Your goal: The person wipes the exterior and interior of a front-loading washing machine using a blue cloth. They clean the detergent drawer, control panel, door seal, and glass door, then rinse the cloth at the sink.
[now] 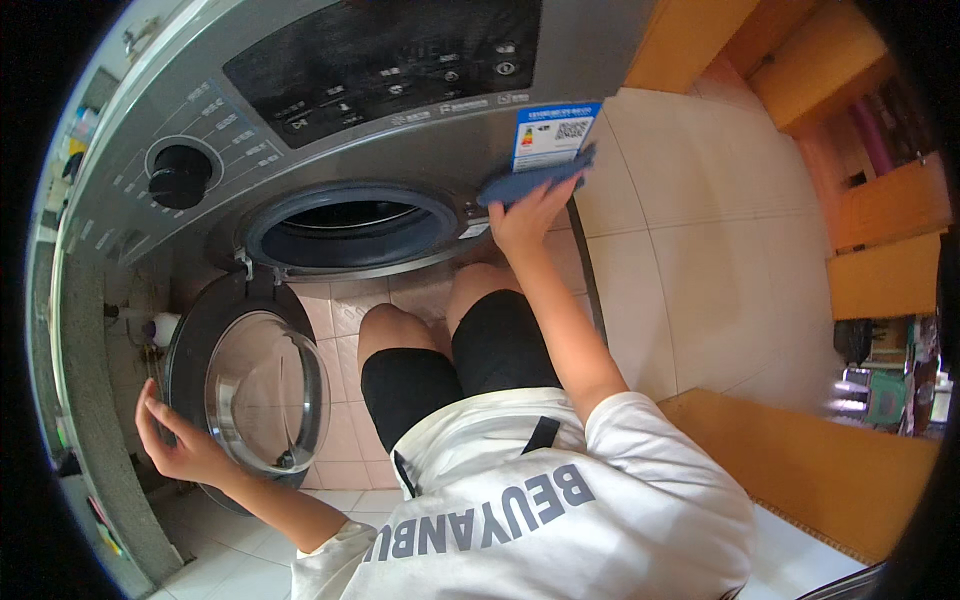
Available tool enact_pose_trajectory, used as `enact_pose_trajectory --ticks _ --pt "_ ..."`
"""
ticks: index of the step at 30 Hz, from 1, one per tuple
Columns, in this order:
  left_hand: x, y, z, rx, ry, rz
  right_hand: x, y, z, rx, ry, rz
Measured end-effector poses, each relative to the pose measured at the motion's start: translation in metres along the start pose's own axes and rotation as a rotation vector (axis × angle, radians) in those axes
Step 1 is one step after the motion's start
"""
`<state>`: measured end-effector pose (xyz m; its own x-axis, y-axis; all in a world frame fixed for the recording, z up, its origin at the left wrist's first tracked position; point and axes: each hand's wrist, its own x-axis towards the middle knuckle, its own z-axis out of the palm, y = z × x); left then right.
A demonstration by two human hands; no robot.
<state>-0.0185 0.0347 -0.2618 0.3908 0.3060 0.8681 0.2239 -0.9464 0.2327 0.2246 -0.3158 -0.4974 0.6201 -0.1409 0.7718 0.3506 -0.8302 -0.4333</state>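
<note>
A grey front-loading washing machine (pixel 420 142) stands before me, its round door (pixel 187 360) swung open to the left. My right hand (pixel 529 217) holds a dark blue cloth (pixel 532 180) against the machine's front, just below a blue-and-white energy label (pixel 555 135) and right of the drum opening (pixel 352 225). The cloth overlaps the label's lower edge. My left hand (pixel 176 442) is raised beside the lower left rim of the open door, with its fingers apart and nothing in it. The black dial (pixel 180 177) sits at the panel's left.
A grey stone-like edge (pixel 105 420) runs down the left side, with a white bottle (pixel 163 328) near the door. Orange-brown wooden cabinets (pixel 885 289) and a wooden panel (pixel 810 472) stand at the right. Tiled floor (pixel 712 285) lies between them and the machine.
</note>
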Motion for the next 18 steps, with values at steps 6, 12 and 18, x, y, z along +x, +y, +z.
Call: enact_pose_trajectory --ticks 6,12,18 --pt "-0.004 -0.066 -0.011 0.432 -0.463 -0.319 -0.057 0.007 -0.011 0.513 -0.31 0.664" --pt "0.016 -0.057 -0.037 0.536 -0.667 -0.644 -0.092 -0.016 -0.022 0.583 -0.015 0.257" --pt "-0.008 -0.076 -0.055 -0.001 -0.646 -0.438 -0.08 -0.184 -0.037 1.103 -0.527 -0.393"
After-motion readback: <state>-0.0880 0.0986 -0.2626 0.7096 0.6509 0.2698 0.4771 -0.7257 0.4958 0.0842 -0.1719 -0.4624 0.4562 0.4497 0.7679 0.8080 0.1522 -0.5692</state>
